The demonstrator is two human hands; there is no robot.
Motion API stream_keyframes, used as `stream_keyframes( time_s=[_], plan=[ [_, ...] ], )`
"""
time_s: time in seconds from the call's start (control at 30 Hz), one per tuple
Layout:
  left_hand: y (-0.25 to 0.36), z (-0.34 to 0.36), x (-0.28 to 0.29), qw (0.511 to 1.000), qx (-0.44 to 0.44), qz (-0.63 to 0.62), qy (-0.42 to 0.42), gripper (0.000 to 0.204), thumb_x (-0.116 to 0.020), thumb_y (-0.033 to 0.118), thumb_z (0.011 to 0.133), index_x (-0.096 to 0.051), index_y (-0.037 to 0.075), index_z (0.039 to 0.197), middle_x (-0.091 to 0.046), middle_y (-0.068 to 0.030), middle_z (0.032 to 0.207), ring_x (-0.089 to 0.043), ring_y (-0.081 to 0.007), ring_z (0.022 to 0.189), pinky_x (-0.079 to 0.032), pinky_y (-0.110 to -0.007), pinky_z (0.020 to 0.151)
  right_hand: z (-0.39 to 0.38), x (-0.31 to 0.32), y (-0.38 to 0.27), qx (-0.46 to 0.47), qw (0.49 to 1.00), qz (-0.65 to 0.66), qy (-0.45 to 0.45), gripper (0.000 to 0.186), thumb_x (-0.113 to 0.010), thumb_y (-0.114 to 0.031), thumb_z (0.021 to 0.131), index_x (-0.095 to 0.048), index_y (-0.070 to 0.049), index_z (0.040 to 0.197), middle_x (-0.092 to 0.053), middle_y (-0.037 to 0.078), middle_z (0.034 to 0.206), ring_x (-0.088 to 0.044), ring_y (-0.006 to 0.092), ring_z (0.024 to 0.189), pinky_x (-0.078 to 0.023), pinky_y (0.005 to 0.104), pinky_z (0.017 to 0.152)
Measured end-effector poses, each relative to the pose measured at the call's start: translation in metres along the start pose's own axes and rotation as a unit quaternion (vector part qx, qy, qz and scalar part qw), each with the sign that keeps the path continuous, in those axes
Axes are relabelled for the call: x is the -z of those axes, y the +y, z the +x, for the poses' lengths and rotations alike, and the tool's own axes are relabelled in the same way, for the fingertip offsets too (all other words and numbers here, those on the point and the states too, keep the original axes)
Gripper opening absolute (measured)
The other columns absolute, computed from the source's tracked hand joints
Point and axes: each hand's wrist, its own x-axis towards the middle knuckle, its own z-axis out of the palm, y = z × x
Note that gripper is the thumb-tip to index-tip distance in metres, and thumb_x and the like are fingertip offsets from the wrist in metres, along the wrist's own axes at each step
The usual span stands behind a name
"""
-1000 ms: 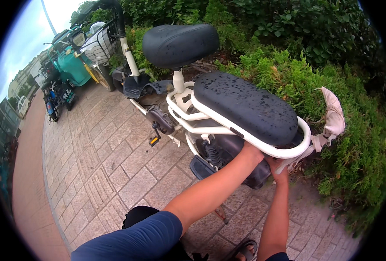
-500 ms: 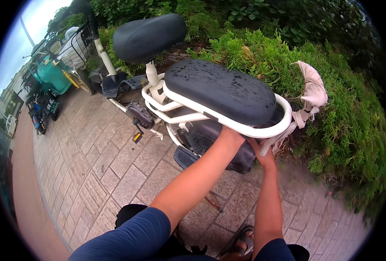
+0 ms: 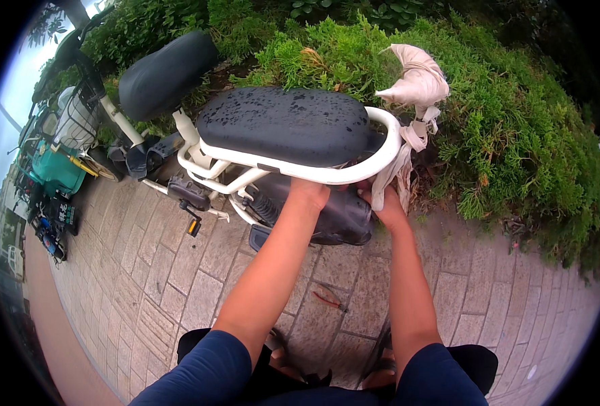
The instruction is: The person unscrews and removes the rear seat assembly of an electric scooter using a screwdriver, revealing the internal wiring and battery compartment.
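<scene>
An electric bike with a white tube frame (image 3: 334,176) stands before me, its black rear seat (image 3: 283,125) dotted with water drops. My left hand (image 3: 310,194) reaches in beneath the seat rail, above the dark rear mudguard (image 3: 344,216); its fingers are hidden there. Beside the rear end of the rail, my right hand (image 3: 388,208) is up against a hanging strip of pale cloth (image 3: 400,169), its fingers mostly covered by cloth and frame. The same cloth is tied and bundled at the back of the rail.
Red-handled pliers (image 3: 328,299) lie on the stone paving (image 3: 246,298) between my feet and the bike. Green shrubs (image 3: 503,135) border the far and right sides. A teal vehicle (image 3: 60,166) and other parked bikes stand at the left.
My view has shifted right and turned, so the bike appears farther left. Both hands remain under and behind the seat rail. The pliers now show fully.
</scene>
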Motion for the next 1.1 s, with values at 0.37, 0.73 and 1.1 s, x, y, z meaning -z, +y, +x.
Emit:
stream_keyframes(
  time_s=[0.37, 0.73, 1.1],
  plan=[
    [-0.001, 0.005, -0.011, 0.984, 0.019, -0.178, -0.02, 0.042, -0.057, 0.043, 0.108, -0.066, 0.01, 0.133, -0.074, -0.0107, 0.125, -0.073, -0.0313, 0.113, -0.065, -0.052, 0.09, 0.013, -0.015, -0.004, 0.069, 0.997, -0.037, -0.024, 0.038, -0.077, -0.019, 0.097, -0.069, 0.001, 0.128, -0.075, 0.015, 0.122, -0.068, 0.0281, 0.117, -0.048, 0.0398, 0.106],
    [-0.009, 0.014, 0.0, 0.972, 0.014, -0.219, -0.083, 0.043, -0.055, 0.042, 0.109, -0.064, 0.01, 0.135, -0.07, -0.012, 0.132, -0.07, -0.035, 0.117, -0.061, -0.057, 0.098, 0.005, -0.024, -0.012, 0.117, 0.992, -0.04, 0.026, 0.042, -0.077, -0.019, 0.096, -0.066, 0.001, 0.131, -0.075, 0.015, 0.121, -0.069, 0.029, 0.115, -0.05, 0.0406, 0.104],
    [-0.013, 0.017, 0.003, 0.959, 0.017, -0.259, -0.113, 0.043, -0.054, 0.043, 0.109, -0.063, 0.01, 0.135, -0.069, -0.0109, 0.133, -0.068, -0.0331, 0.118, -0.06, -0.053, 0.098, 0.005, -0.024, -0.006, 0.12, 0.992, -0.038, 0.021, 0.043, -0.075, -0.016, 0.098, -0.064, 0.002, 0.135, -0.074, 0.015, 0.126, -0.068, 0.0283, 0.119, -0.049, 0.041, 0.106]
  ],
)
